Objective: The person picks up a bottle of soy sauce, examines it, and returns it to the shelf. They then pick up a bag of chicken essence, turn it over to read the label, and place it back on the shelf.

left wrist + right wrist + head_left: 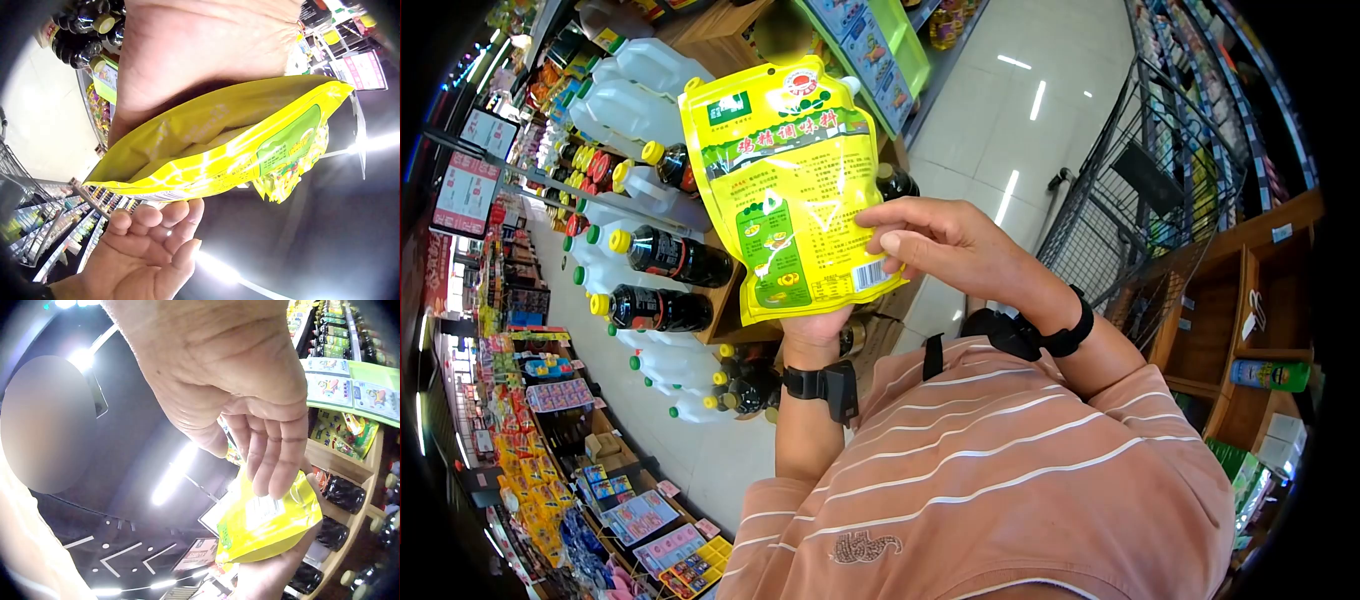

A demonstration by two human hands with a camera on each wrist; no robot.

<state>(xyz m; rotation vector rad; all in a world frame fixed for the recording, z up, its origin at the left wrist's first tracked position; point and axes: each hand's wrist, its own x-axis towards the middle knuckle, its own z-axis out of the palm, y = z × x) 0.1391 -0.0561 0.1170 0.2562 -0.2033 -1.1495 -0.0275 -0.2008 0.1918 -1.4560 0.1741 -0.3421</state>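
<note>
A yellow bag of chicken bouillon seasoning (pixel 795 190) is held up before the chest, its printed back facing the head camera. My left hand (pixel 818 325) holds it from behind and below; most of that hand is hidden by the bag in the head view. In the left wrist view the palm (pixel 200 50) lies along the far side of the bag (pixel 212 156). With loosely bent fingers, my right hand (pixel 940 235) touches the printed side near the barcode. The right wrist view has these fingers (pixel 275 450) over the bag's lower part (pixel 269 525).
Dark sauce bottles (pixel 665 255) with yellow caps and clear jugs (pixel 635 100) stand on the display at the left. A wire shopping cart (pixel 1120 190) is at the right, by a wooden shelf (pixel 1260 270) holding a green can (pixel 1270 375). Tiled floor (pixel 970 120) runs between.
</note>
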